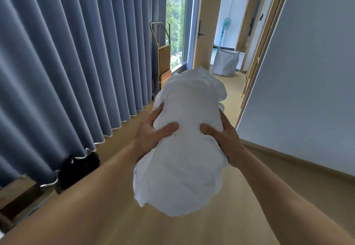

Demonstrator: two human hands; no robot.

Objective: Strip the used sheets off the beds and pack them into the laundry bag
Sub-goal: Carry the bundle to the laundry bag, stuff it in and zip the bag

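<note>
A bundled white sheet [189,129] hangs in front of me over the wooden floor, held from both sides. My left hand [149,135] grips its left flank with the thumb pressed into the cloth. My right hand [223,139] grips the right flank the same way. The laundry bag [224,63], a checked grey-and-white bag with an open top, stands on the floor far ahead by the doorway, well apart from the bundle. No bed is in view.
Blue-grey curtains [76,52] run along the left. A folded brass luggage rack [162,52] leans by the window. A grey wall [307,71] closes the right side. A standing fan [225,25] is beyond the doorway. A black object [76,169] lies at the curtain's foot.
</note>
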